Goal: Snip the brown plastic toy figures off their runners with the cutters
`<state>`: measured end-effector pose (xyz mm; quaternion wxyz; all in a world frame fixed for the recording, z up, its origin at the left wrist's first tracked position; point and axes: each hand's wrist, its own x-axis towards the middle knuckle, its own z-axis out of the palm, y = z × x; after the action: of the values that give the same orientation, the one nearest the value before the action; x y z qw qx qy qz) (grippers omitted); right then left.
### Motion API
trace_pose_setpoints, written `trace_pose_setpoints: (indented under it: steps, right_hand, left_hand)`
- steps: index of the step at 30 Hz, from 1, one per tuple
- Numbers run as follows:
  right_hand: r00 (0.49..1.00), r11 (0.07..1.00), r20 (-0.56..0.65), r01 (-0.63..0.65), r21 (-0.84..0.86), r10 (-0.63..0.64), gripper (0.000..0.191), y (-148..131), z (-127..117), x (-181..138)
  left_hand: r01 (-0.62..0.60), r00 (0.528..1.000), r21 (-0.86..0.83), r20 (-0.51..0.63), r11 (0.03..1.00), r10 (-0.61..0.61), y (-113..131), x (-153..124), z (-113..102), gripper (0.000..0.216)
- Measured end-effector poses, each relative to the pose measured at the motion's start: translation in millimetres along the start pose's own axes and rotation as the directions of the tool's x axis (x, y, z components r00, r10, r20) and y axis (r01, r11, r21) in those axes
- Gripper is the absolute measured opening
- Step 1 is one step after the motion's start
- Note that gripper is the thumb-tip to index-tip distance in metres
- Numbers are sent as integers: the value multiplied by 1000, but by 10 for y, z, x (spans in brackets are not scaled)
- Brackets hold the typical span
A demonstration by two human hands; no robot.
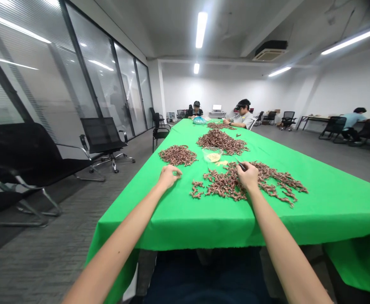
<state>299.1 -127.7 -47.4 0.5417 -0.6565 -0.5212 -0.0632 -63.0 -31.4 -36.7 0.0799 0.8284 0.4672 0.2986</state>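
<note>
My right hand (248, 175) is closed around a slim black tool (242, 166). The tool's thin, light tip points up and left; its exact kind is too small to tell. Below and around this hand spreads a loose pile of small, knobbly reddish-brown pieces (224, 183). My left hand (169, 177) hovers over the green cloth with loosely bent fingers and nothing visible between them. Just beyond it lies a smaller heap of the same brown pieces (178, 155). A clear bowl (213, 153) with pale bits inside stands between the heaps, and pale crumbs (222, 163) lie on the cloth beside it.
A large brown heap (222, 141) lies behind the bowl on the green-covered table (324, 190). Farther back are another heap (221, 126), a blue-and-white bag (199, 120) and two seated people. Office chairs (102, 137) stand along the left; another person sits at the far right.
</note>
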Motion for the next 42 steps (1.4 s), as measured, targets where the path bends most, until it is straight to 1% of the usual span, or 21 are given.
trace_pose_setpoints:
  steps: [4, 6, 8, 10, 14, 17, 21, 25, 28, 32, 36, 39, 42]
  right_hand:
    - [1000, 1000, 6, 0, 0, 0, 29, -14, 0, 3]
    - [1000, 1000, 5, 6, 2, -6, 29, -24, 0, 7]
    - [1000, 1000, 4, 14, 6, -14, 29, -33, 1, 12]
    - [1000, 1000, 4, 22, 11, -22, 29, -43, 1, 16]
    - [999, 999, 16, 46, 28, -47, 29, -76, -9, 15]
    - [997, 996, 30, 76, 46, -77, 31, -115, -25, 4]
    - [986, 985, 77, 143, 93, -151, 31, -180, -39, -25]
    - [963, 967, 135, 216, 139, -234, 30, -262, -24, -69]
    - [946, 953, 156, 260, 155, -284, 33, -340, -18, -108]
    - [926, 936, 161, 320, 149, -342, 37, -500, -49, -197]
    - [887, 907, 194, 402, 123, -420, 29, -728, -86, -418]
    - [857, 884, 219, 458, 93, -467, 23, -872, -91, -646]
    - [838, 868, 234, 492, 67, -493, 23, -939, -87, -813]
  left_hand:
    - [-24, 999, -25, 34, 999, 24, -21, 1, 13, 24]
    - [-47, 998, -49, 43, 998, 49, -10, -5, 12, 22]
    - [-81, 995, -81, 50, 993, 86, 27, -16, -1, 16]
    - [-125, 989, -123, 60, 985, 133, 88, -32, -24, 15]
    - [-219, 961, -241, 114, 946, 251, 239, -79, -70, 24]
    - [-256, 931, -330, 168, 908, 324, 328, -110, -67, 28]
    - [-251, 900, -437, 224, 864, 374, 401, -125, -11, 30]
    - [-217, 883, -530, 251, 820, 397, 433, -119, 44, 37]
    - [-191, 881, -587, 251, 787, 401, 450, -105, 57, 36]
    - [-178, 895, -650, 204, 739, 396, 497, -94, 17, 33]
    - [-174, 907, -696, 163, 697, 389, 560, -111, -61, 25]
    - [-160, 906, -730, 159, 665, 392, 599, -139, -99, 27]
    - [-131, 905, -753, 175, 645, 388, 636, -170, -117, 31]
